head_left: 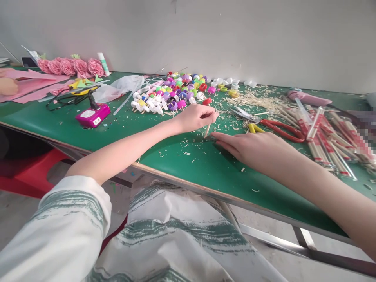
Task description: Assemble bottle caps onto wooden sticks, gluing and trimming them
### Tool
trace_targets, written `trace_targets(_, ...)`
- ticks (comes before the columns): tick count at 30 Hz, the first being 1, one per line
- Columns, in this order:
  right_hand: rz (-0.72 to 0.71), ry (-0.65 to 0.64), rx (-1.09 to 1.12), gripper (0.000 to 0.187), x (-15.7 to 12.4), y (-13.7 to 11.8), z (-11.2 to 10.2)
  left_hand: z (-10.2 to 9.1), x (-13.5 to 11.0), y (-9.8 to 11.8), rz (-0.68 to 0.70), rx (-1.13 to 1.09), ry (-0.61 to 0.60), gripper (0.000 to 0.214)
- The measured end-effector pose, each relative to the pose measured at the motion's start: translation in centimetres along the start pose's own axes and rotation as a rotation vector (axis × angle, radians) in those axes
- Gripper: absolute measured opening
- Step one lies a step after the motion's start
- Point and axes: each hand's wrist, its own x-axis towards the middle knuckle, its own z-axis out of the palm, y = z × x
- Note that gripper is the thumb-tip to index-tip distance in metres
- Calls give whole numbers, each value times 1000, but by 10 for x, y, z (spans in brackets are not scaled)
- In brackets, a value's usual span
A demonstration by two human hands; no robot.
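Head view: pinches a thin wooden stick (207, 130) in the closed fingers of the left hand (192, 118), with a red cap (207, 101) on the stick, just above the grip. Keeps the right hand (249, 147) just below and to the right of the grip, fingertips near the stick's low end. Cannot tell if those fingers hold anything, as a small dark bit there is too blurry. Around and under the grip, shows curly wood bits (186, 150) on the green table (176, 168). Just behind the grip and to its left, shows a big pile of small bright caps (176, 92). To the right of the grip, has scissors (267, 122) with red handles, then packs of sticks (317, 143). Well left of the grip, has a purple box (93, 116), then pink paper flowers (70, 66), and another person's hand (8, 86) at the edge.
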Motion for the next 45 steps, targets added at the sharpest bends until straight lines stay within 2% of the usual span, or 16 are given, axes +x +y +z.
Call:
trace_targets(5,14,48,41,49,2,3,11,-1,0,1,20,6,-14,36)
trace_targets(12,80,81,17,53,-6,1,5,0,2,4,-40,-8,-11,35)
trace_targets(19,95,-72,-51,53,-4,-7,-5,2,2,4,-122,74,-27,37)
trace_targets(25,97,-102,-34,54,-4,-9,-7,5,1,-2,-23,17,34,39)
trace_targets(33,90,-172,-1,49,-3,-15,-15,2,2,7,-98,-28,-8,38)
trace_targets(39,127,-111,18,51,-4,-12,-7,0,2,9,-97,-9,-21,39)
trace_targets(45,206,-76,-56,51,-4,-12,-8,1,3,7,-70,33,-24,39)
